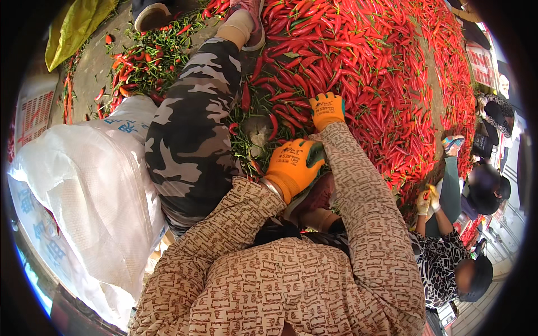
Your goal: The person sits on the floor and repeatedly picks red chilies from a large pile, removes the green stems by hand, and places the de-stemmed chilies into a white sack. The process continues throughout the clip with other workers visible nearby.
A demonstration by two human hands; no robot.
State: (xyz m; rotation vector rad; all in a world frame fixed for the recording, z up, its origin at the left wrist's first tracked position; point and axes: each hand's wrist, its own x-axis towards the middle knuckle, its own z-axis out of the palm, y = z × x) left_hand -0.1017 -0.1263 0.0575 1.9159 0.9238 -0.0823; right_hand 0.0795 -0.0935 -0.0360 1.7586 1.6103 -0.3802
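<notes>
My left hand (pixel 295 164), in an orange and green work glove, is over my lap, in front of a dark red shoe. Its fingers are curled under and whatever they may hold is hidden. My right hand (pixel 328 110), gloved alike, reaches farther out with its back up and its fingertips at the near edge of a wide heap of red chili peppers (pixel 378 75). Whether it grips a pepper cannot be seen. Loose peppers and green stems lie on the ground around a grey, stone-like lump (pixel 257 133) beyond my left hand.
A white woven sack (pixel 92 189) stands at the left, beside my camouflage-clad leg. Behind that leg lies a pile of stems and pepper bits (pixel 143 67). A yellow sack (pixel 77 31) is at upper left. At the right, a person's gloved hands (pixel 428 201) work near the heap; several people sit beyond.
</notes>
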